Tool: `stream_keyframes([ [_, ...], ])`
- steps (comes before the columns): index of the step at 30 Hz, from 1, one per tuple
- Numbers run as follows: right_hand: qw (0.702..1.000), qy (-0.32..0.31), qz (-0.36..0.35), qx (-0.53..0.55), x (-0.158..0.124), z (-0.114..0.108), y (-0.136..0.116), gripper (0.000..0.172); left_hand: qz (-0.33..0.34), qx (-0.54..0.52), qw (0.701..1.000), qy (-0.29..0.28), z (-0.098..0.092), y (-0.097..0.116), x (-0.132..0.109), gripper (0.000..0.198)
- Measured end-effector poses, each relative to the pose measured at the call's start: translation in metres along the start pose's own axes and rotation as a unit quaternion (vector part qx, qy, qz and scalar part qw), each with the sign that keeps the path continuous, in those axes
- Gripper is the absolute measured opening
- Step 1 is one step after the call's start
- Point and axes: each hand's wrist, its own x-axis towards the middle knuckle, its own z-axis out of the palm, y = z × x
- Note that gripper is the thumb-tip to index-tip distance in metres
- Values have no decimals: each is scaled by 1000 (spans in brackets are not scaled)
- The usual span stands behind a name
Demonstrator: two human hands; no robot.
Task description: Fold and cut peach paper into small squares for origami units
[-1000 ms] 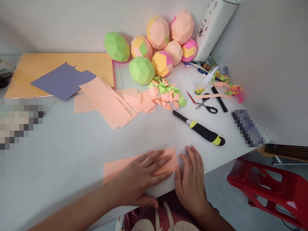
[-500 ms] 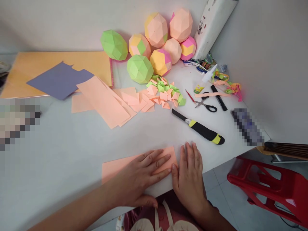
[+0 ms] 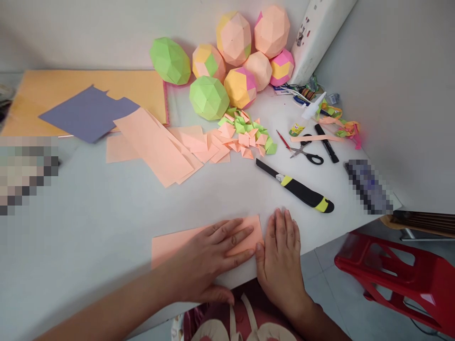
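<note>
A peach sheet of paper [image 3: 170, 247] lies flat near the table's front edge, partly covered by my left forearm and hand. My left hand [image 3: 213, 260] rests open on it, fingers spread toward the paper's right end. My right hand [image 3: 282, 253] lies open on the table beside that end, its thumb at the paper's right edge. Beyond my right hand is a black and yellow utility knife [image 3: 302, 189]. Farther back sit a stack of peach paper strips [image 3: 152, 147] and a heap of small folded peach and green paper pieces [image 3: 245, 135].
Several faceted paper balls [image 3: 209, 98] stand along the wall. A purple sheet [image 3: 85, 116] lies on an orange board [image 3: 39, 94]. At right are scissors [image 3: 307, 154], a black marker [image 3: 326, 143], a red pencil [image 3: 283, 141] and a blurred-out device [image 3: 368, 184]. A red stool [image 3: 394, 279] stands beside the table.
The view has shifted slightly. Both hands stay almost in place, the left flat on the peach paper and the right at its end.
</note>
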Motion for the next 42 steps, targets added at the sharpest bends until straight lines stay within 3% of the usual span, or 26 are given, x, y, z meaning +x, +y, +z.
stream_keyframes([
  [14, 1000, -6, -8, -1, 0, -1, 1, 67, -3, -17, 1000, 13, 1, 0, -1, 81],
  [22, 996, -56, -37, 55, -14, -8, 22, 65, -1, -8, 1000, 10, -1, 0, 0, 82],
  [31, 998, 25, 25, 44, -2, -1, 7, 62, -1, -6, 1000, 3, 0, 0, 0, 83],
  [38, 1000, 21, 8, 17, 0, 0, 7, 54, 4, 5, 1000, 16, 2, 1, -4, 81],
  [42, 1000, 28, 3, 12, 1, 1, 8, 53, -9, 17, 1000, 15, -3, 1, -24, 77],
])
